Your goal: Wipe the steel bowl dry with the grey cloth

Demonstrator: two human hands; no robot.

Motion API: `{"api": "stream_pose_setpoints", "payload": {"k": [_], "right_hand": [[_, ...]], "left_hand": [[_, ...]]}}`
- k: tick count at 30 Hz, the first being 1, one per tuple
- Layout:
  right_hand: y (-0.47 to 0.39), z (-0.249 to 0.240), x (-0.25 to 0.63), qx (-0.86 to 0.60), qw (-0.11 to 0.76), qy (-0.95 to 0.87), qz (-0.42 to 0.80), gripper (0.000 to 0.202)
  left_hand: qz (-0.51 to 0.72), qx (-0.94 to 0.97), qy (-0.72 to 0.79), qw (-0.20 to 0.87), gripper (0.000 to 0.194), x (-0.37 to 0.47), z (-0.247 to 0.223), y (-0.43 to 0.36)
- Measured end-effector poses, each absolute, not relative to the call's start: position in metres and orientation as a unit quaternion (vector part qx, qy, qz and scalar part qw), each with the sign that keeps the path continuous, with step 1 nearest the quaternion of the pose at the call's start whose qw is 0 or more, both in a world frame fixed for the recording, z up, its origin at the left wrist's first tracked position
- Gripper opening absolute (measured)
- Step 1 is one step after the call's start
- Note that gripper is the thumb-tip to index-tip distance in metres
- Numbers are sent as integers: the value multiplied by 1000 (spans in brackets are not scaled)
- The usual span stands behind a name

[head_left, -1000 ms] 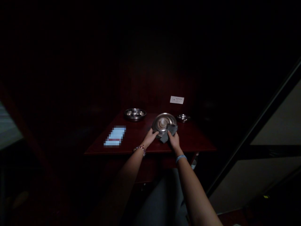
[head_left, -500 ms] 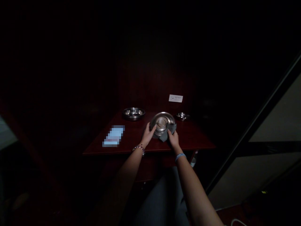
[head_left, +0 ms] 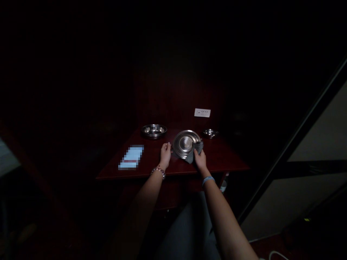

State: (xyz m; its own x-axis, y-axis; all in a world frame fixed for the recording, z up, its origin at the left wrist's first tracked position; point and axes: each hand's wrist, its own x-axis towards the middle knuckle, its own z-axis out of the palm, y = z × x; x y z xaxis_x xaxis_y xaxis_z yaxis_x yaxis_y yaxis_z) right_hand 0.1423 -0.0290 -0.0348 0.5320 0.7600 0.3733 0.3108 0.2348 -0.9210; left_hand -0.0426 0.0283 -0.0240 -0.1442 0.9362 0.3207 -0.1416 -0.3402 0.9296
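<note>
Now the plate [head_left: 183,145], ahead of the right hand [head_left: 200,160], is pinched by it through cloth [head_left: 199,146], seemingly unaided; the left hand [head_left: 165,156], curled (rim contact unclear), is withdrawn from the plate's face.

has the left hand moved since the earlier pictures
Yes: judged against the white wall socket, the left hand has shifted left, its thumb now off the face of the metal dish.

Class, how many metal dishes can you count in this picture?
3: the middle dish in the right hand, with a cloth; the left dish and right dish farther back on the table. Stacking may hide more.
</note>
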Motion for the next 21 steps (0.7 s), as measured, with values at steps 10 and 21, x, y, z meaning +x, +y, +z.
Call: {"api": "stream_pose_setpoints", "payload": {"k": [10, 21], "right_hand": [[-20, -43, 146, -583, 643, -463, 180, 34], [-20, -42, 148, -593, 641, -457, 171, 34]], "left_hand": [[637, 518, 402, 405, 34, -42, -24, 29], [633, 524, 390, 415, 35, -40, -27, 30]]}}
